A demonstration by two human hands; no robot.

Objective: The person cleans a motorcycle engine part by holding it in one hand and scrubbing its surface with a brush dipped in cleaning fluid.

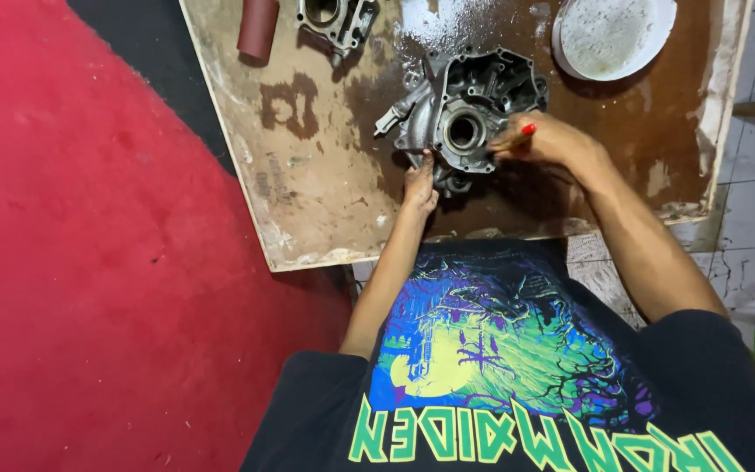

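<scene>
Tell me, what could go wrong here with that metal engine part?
The wet board might let the engine case slide, since the left hand only steadies its near edge. The right hand works a small red-tipped tool beside the round hole; a slip could perhaps scrape fingers on sharp metal.

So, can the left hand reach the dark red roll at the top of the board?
Probably yes: the left hand only steadies the metal engine case, and bare board lies between it and the roll.
</scene>
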